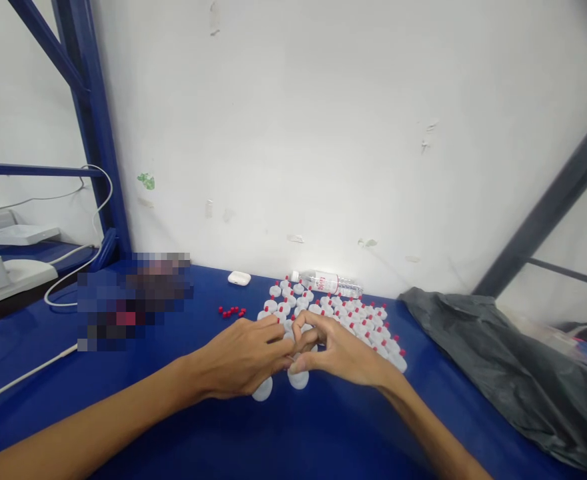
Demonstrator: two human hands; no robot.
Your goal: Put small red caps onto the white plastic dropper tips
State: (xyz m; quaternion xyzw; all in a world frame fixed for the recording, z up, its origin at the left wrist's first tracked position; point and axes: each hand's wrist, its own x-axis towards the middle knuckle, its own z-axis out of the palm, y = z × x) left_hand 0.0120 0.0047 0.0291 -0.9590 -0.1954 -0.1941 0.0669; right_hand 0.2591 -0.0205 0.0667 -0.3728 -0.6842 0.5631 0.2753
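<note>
From my end of the feed I have both hands over the middle of the blue counter (pixel 213 447), fingers curled and drawn together, with the left hand (pixel 251 353) meeting the right hand (pixel 341 350) at the fingertips. The grasp looks narrow, but the fingers hide whatever may be between them, so I can't tell what either holds. The small white containers (pixel 396 362) with red tops stand packed together on the far side of the hands and spread to the right; two more whitish pieces (pixel 298 381) show at the near side, partly covered by the fingers, and I make out no red on them. Loose red caps (pixel 231 311) lie in a little group to the left, with a white case (pixel 239 279) farther off. A clear bottle (pixel 327 281) lies on its side at the far edge of the cluster, by the wall. I judge the containers very light, smooth and perhaps soft-walled, easy to tip or skid; I'd steady one by its wide body with a gentle pinch and take the tiny, hard-looking, slippery caps by their sides.
</note>
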